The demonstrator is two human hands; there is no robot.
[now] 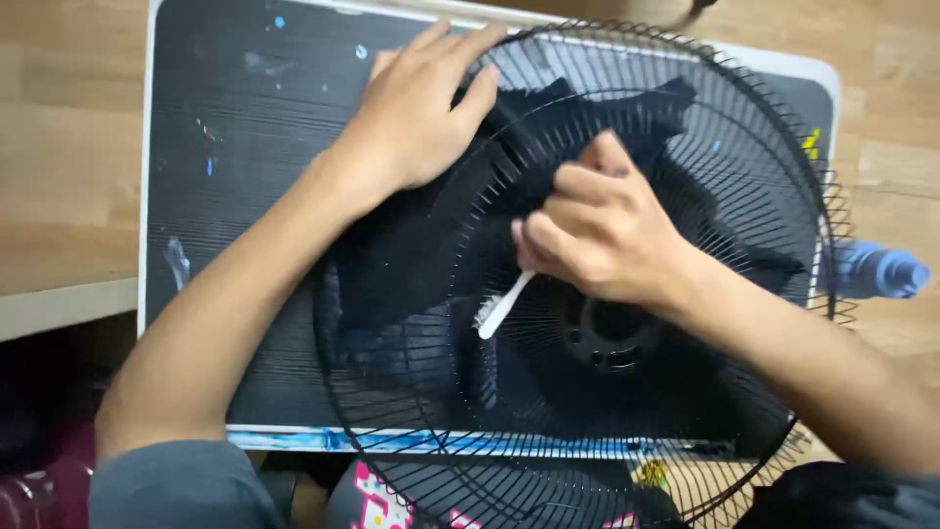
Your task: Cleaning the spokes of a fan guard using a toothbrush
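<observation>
A round black wire fan grille (744, 127) lies flat on a dark ribbed mat (245, 167), with a black cloth (578, 122) under its wires. My left hand (416, 113) rests flat with fingers spread on the grille's upper left rim. My right hand (602, 230) is closed around a white toothbrush (499, 309), whose bristled head touches the wires just left of the grille's centre hub (612, 338).
The mat has a white edge and paint flecks and sits on a wooden surface (69, 147). A blue plastic part (881, 272) pokes out at the right past the grille. Dark shapes and a pink-and-white patterned item (377, 500) lie below the mat's front edge.
</observation>
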